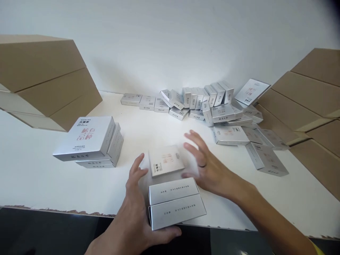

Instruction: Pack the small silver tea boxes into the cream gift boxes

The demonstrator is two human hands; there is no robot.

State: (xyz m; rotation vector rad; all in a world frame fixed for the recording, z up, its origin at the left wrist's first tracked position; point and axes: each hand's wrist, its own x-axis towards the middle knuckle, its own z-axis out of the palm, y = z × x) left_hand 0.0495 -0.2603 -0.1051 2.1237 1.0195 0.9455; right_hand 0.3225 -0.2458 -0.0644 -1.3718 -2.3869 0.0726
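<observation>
A stack of flat silver boxes [174,198] stands at the near edge of the white table [34,180]. My left hand [132,219] cups its left side, thumb under the front edge and fingers reaching up beside the top box [165,160], which has red and black print. My right hand [209,166] wears a ring. It hovers just right of the top box with its fingers spread, slightly blurred.
A short stack of larger silver boxes [89,141] stands at the left. Several small silver boxes [212,106] lie heaped along the back and right. Brown cardboard cartons rise at the left [45,78] and at the right [308,102]. A white wall is behind.
</observation>
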